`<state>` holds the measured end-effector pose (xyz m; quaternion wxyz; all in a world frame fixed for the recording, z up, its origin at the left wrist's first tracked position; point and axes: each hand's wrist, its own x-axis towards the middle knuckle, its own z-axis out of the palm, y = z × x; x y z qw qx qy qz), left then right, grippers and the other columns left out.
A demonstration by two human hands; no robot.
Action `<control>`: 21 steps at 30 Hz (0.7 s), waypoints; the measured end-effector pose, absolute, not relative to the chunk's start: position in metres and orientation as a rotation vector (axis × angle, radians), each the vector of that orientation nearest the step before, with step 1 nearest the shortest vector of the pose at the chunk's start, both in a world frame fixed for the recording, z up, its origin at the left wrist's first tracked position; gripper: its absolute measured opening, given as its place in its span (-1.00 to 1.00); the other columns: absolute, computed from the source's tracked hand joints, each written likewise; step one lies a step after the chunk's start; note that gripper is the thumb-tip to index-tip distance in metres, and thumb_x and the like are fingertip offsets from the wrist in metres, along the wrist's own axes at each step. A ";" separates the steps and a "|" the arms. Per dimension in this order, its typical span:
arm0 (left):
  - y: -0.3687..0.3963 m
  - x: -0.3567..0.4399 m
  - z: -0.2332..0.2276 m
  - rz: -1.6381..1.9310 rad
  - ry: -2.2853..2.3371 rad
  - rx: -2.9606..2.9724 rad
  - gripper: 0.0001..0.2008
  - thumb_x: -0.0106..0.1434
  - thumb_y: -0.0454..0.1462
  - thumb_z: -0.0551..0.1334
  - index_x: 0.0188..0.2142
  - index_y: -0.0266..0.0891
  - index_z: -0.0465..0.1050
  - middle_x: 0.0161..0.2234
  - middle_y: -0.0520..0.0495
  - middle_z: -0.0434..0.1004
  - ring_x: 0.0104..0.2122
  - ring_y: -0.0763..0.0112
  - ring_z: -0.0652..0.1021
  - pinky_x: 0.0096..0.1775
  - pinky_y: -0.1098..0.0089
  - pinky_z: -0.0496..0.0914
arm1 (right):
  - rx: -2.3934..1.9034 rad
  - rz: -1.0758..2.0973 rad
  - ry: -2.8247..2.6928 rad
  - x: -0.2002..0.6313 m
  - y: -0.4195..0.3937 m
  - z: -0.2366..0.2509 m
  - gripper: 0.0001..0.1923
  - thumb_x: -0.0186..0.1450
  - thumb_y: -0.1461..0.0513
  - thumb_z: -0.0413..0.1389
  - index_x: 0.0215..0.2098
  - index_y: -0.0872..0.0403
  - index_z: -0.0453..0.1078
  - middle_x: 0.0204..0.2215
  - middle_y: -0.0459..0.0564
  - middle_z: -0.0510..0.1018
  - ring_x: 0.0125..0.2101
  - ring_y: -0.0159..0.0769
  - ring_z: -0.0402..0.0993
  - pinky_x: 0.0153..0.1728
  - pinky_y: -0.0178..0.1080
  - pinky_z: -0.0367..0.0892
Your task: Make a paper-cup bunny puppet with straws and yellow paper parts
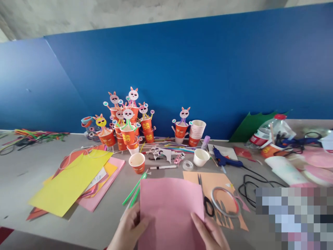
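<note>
At the near edge of the grey table (pixel 20 180), both hands hold a pink sheet of paper (pixel 170 205) by its bottom corners. The left hand (pixel 127 231) pinches the lower left corner with the thumb on top; the right hand (pixel 210 232) grips the lower right edge the same way. Neither hand is nearer; the sheet sits squarely between them, its long axis running away from the person toward the far wall, its far edge lifted over the table.

Just right of the sheet lie black scissors (pixel 205 201) and a roll of tape (pixel 225 201) on an orange sheet (pixel 215 182). Green straws (pixel 135 191) lie just left of it, and farther left a yellow sheet (pixel 70 182) rests on a loose pile of coloured paper.

Beyond the pink sheet stand an orange paper cup (pixel 137 162), a marker (pixel 162 167), a white cup (pixel 201 157) and a blue glue gun (pixel 225 160) with its black cord. Farther back, against the blue wall (pixel 182 69), a cluster of rabbit cup figures (pixel 127 121) stands beside a stack of cups (pixel 197 132). A plastic bottle (pixel 270 133) lies at the far right.
</note>
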<state>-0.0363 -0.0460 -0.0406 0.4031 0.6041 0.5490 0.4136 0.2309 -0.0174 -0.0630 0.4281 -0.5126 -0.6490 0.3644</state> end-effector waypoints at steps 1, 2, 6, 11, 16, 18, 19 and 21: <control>-0.046 -0.033 -0.042 1.021 1.422 1.546 -0.63 0.32 -0.03 0.16 -0.02 -0.15 0.52 -0.19 -0.17 0.65 -0.27 0.20 0.63 -0.23 0.31 0.57 | -1.292 0.906 -1.618 0.231 -0.016 -0.065 -0.58 0.32 -0.06 0.10 -0.41 0.09 0.55 -0.51 0.02 0.65 -0.42 -0.13 0.65 -0.37 -0.38 0.55; -0.045 -0.030 -0.043 1.025 1.482 1.569 -0.66 0.31 -0.04 0.16 -0.09 -0.15 0.55 -0.25 -0.16 0.66 -0.32 0.21 0.63 -0.26 0.32 0.56 | -1.304 0.889 -1.618 0.232 -0.014 -0.068 -0.60 0.31 -0.06 0.12 -0.38 0.09 0.55 -0.49 0.02 0.66 -0.38 -0.12 0.65 -0.34 -0.37 0.55; -0.038 -0.026 -0.046 1.159 1.666 1.559 -0.64 0.26 -0.04 0.21 -0.06 -0.16 0.52 -0.21 -0.18 0.65 -0.27 0.18 0.63 -0.16 0.28 0.55 | -1.298 0.830 -1.660 0.236 -0.009 -0.089 -0.54 0.33 0.01 0.13 0.09 0.09 0.42 -0.09 0.12 0.65 -0.05 -0.05 0.59 -0.12 -0.32 0.52; -0.034 -0.031 -0.060 1.121 1.623 1.649 -0.61 0.30 -0.10 0.18 0.08 -0.14 0.38 -0.27 -0.14 0.64 -0.34 0.24 0.61 -0.22 0.33 0.54 | -1.248 0.710 -1.791 0.244 -0.007 -0.110 -0.45 0.36 0.11 0.11 0.29 -0.02 0.19 0.09 0.10 0.54 0.00 -0.12 0.56 -0.07 -0.33 0.50; -0.039 -0.050 -0.071 1.078 1.713 1.807 -0.57 0.34 -0.18 0.14 0.19 -0.12 0.20 -0.53 0.07 0.48 -0.57 0.36 0.50 -0.45 0.43 0.46 | -1.280 0.540 -1.914 0.247 -0.006 -0.114 -0.37 0.39 0.12 0.06 0.38 -0.05 0.02 0.11 0.12 0.52 -0.06 -0.12 0.60 -0.13 -0.31 0.54; -0.037 -0.062 -0.065 1.105 1.818 1.869 -0.66 0.35 -0.19 0.14 0.10 -0.11 0.28 -0.45 0.02 0.51 -0.52 0.37 0.53 -0.39 0.42 0.47 | -1.294 0.445 -1.949 0.246 -0.006 -0.112 -0.41 0.38 0.11 0.06 0.35 -0.05 0.10 0.08 0.09 0.54 -0.02 -0.07 0.57 -0.08 -0.26 0.52; -0.035 -0.069 -0.061 1.110 1.890 1.919 -0.73 0.35 -0.19 0.14 0.03 -0.10 0.34 -0.39 -0.01 0.53 -0.46 0.34 0.55 -0.34 0.39 0.49 | -1.288 0.409 -1.975 0.245 -0.005 -0.111 -0.43 0.38 0.12 0.07 0.33 -0.06 0.15 0.07 0.06 0.56 0.01 -0.06 0.55 -0.05 -0.24 0.51; -0.029 -0.082 -0.054 1.069 2.021 2.037 -0.80 0.34 -0.20 0.14 -0.06 -0.10 0.41 -0.22 -0.11 0.55 -0.24 0.24 0.59 -0.17 0.28 0.50 | -1.239 0.364 -2.019 0.243 -0.004 -0.112 -0.48 0.36 0.15 0.08 0.28 -0.07 0.24 0.03 0.02 0.59 0.00 -0.09 0.55 -0.04 -0.27 0.50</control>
